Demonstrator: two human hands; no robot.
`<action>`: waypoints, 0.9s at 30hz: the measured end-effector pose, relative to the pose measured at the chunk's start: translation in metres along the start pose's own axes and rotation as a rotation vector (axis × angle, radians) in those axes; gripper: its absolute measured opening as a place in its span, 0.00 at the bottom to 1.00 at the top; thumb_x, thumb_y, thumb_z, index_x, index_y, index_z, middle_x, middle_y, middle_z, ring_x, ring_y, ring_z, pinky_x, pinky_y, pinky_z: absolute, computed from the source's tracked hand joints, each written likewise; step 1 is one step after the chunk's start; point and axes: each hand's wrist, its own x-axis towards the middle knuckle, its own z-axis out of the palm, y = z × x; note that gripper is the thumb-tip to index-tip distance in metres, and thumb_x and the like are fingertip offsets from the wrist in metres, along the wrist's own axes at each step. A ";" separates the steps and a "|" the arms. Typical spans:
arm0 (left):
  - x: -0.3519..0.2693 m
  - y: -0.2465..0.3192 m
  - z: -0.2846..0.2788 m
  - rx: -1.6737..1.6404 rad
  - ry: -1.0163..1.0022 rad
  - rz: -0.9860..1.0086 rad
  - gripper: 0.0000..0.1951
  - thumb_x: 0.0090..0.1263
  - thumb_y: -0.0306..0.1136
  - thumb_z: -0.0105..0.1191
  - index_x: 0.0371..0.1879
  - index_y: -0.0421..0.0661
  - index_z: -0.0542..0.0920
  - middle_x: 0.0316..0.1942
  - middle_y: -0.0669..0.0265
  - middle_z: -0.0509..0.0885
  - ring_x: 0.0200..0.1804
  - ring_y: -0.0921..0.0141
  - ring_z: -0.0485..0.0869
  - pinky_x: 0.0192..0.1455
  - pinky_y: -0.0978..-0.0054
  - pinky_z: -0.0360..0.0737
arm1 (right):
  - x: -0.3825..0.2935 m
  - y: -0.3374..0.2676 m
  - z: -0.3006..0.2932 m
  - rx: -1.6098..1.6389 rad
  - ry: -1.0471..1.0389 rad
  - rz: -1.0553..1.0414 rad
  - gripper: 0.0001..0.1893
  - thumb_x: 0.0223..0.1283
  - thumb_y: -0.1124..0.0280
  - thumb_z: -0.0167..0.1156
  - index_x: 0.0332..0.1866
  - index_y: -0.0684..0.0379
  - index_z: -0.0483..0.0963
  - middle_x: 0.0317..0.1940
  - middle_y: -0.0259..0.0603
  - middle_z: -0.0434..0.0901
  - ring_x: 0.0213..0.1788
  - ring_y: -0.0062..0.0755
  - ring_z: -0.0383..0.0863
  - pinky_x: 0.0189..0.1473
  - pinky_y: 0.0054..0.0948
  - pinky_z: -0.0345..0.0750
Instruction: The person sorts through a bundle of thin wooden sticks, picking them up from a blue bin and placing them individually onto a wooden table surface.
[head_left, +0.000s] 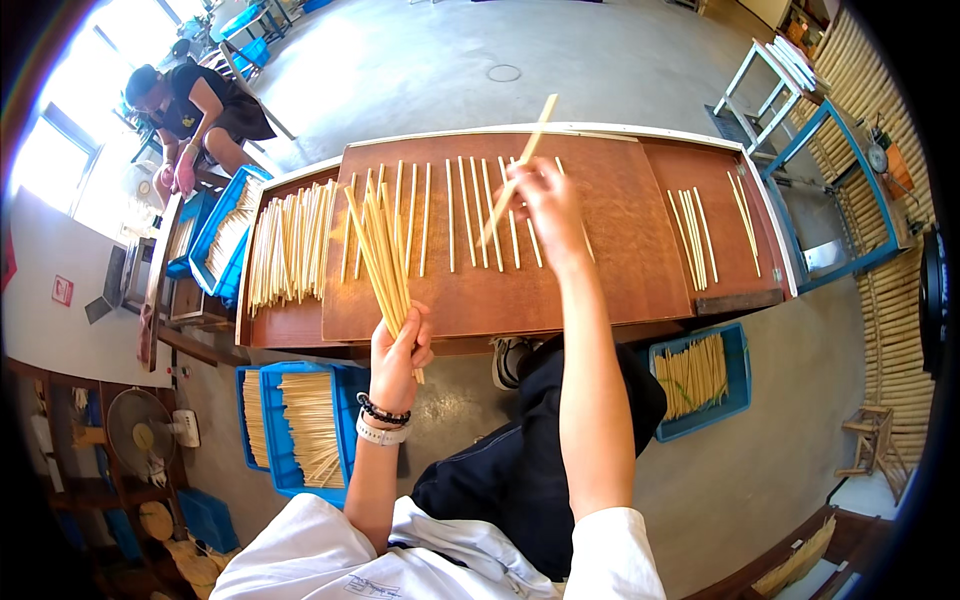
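Note:
My left hand (400, 347) is closed round a bundle of thin pale sticks (381, 262), which look like bamboo and fan out a little at the top. Over the middle of the brown wooden board (465, 300), my right hand (541, 202) holds a single stick (534, 139) at a slant; hand and stick are slightly blurred. Beneath and beside it, a spaced row of similar sticks (451, 217) lies on the board. A dense pile of sticks (292, 247) rests at the table's left end, and small groups (697, 236) lie at the right end.
Blue crates of sticks stand at the left (225, 232), below the table at left (279, 442) and at right (739, 405). A dark block (739, 301) lies on the table's near right edge. Another person (199, 112) sits bent forward at the upper left. A fan (141, 433) stands lower left.

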 end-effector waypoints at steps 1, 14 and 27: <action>0.000 0.000 -0.004 -0.007 0.013 -0.005 0.07 0.82 0.35 0.45 0.46 0.47 0.75 0.24 0.78 0.68 0.20 0.85 0.58 0.22 0.86 0.55 | 0.007 0.005 -0.010 -0.069 0.138 -0.081 0.11 0.69 0.60 0.59 0.44 0.57 0.79 0.27 0.34 0.82 0.29 0.19 0.80 0.31 0.20 0.75; 0.003 0.007 -0.018 -0.036 0.058 0.038 0.07 0.82 0.35 0.46 0.44 0.46 0.75 0.24 0.77 0.68 0.20 0.85 0.58 0.21 0.85 0.55 | -0.011 0.037 -0.095 -1.189 0.360 0.214 0.10 0.65 0.70 0.55 0.44 0.58 0.82 0.40 0.57 0.84 0.46 0.57 0.84 0.47 0.47 0.78; -0.001 0.015 -0.032 -0.054 0.088 0.062 0.07 0.82 0.34 0.46 0.45 0.46 0.76 0.25 0.78 0.69 0.19 0.86 0.58 0.21 0.86 0.53 | -0.027 0.018 -0.085 -1.189 0.260 0.433 0.16 0.60 0.73 0.53 0.50 0.50 0.84 0.49 0.52 0.84 0.53 0.56 0.83 0.55 0.49 0.79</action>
